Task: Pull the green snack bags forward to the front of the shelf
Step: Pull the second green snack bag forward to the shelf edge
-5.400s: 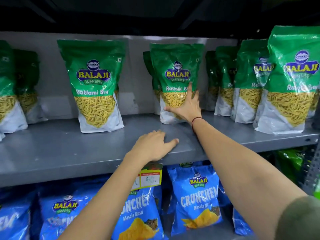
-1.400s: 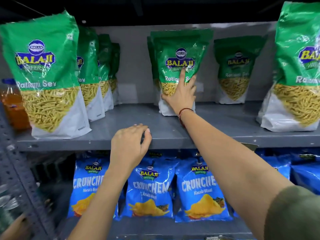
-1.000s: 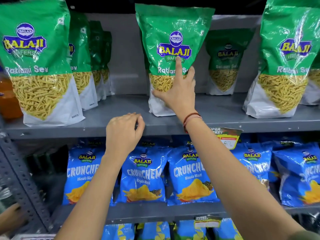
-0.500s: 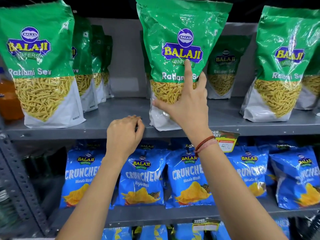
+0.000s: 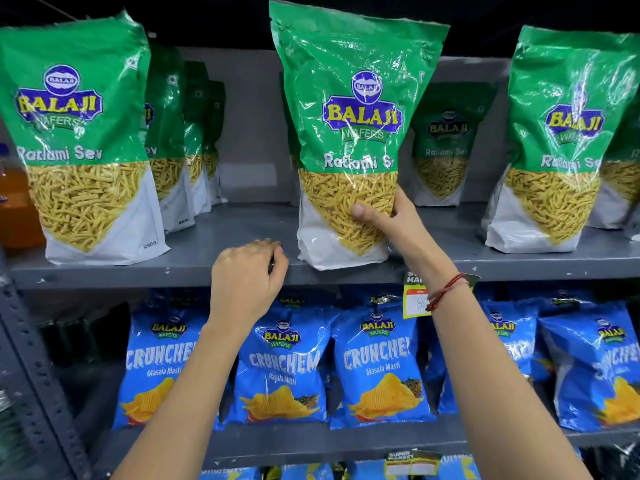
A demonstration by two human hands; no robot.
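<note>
A green Ratlami Sev bag [image 5: 349, 109] stands upright at the front edge of the grey shelf [image 5: 221, 233], in the middle. My right hand [image 5: 391, 223] grips its lower right side, thumb across the front. My left hand [image 5: 247, 275] rests curled on the shelf lip just left of that bag, holding nothing. Another green bag [image 5: 76, 140] stands at the front left with several more in a row behind it. A third green bag [image 5: 561, 140] stands at the front right. One green bag [image 5: 443, 143] stays deep at the back.
Blue Crunchem bags [image 5: 377, 365] fill the shelf below. A yellow price tag [image 5: 415, 299] hangs from the shelf lip by my right wrist. An orange bottle [image 5: 14, 202] sits at the far left. A perforated grey upright [image 5: 31, 368] runs down the left side.
My right hand has slid the middle green bag from the back of the shelf to its front edge and shifted its hold to the bag's right side. My left hand has stayed on the shelf lip.
</note>
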